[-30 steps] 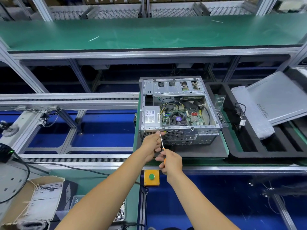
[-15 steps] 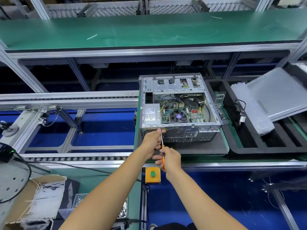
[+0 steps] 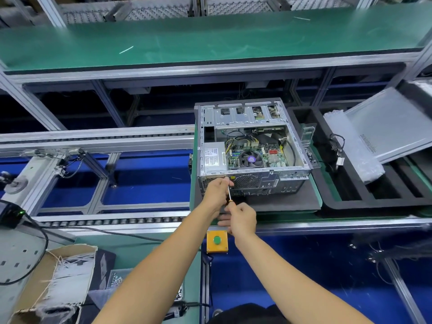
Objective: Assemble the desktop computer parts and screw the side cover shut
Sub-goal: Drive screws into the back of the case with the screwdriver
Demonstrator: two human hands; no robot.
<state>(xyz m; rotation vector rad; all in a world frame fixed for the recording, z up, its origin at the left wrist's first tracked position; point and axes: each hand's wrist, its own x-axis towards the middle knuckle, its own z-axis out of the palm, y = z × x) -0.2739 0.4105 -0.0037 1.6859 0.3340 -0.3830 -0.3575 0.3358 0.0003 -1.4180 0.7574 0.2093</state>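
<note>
Case (image 3: 252,148) is laid open side up on a grey mat (image 3: 289,202) at the centre of the bench, its rear panel turned to 6 o'clock. A screw at the panel's left top edge, by the power supply (image 3: 214,160), appears to be driven with a screwdriver (image 3: 229,191); the cover (image 3: 388,122) is parked at 2 o'clock, not yet fitted. The shaft is pinched near its tip by the left hand (image 3: 216,192), fingers curled together. The handle is gripped at 6 o'clock by the right hand (image 3: 240,218), fingers closed round it. Steady turning is judged to be needed next, then the cover.
</note>
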